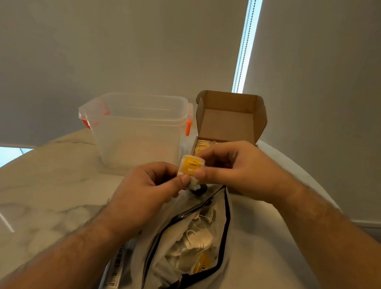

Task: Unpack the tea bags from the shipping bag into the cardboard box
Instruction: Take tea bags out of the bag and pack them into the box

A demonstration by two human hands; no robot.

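A tea bag [191,167] with a yellow tag is pinched between the left hand [145,191] and right hand [235,168], above the open shipping bag [171,257]. Probably it is being straightened to lie flat in the cardboard box [229,120] just behind, which already holds some.

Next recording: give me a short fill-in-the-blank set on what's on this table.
1. The left hand and right hand both pinch a tea bag; the cardboard box behind them has its lid ____.
2. The clear plastic tub stands to the ____ of the cardboard box.
3. The tub's clips are ____.

Missing words: open; left; orange.
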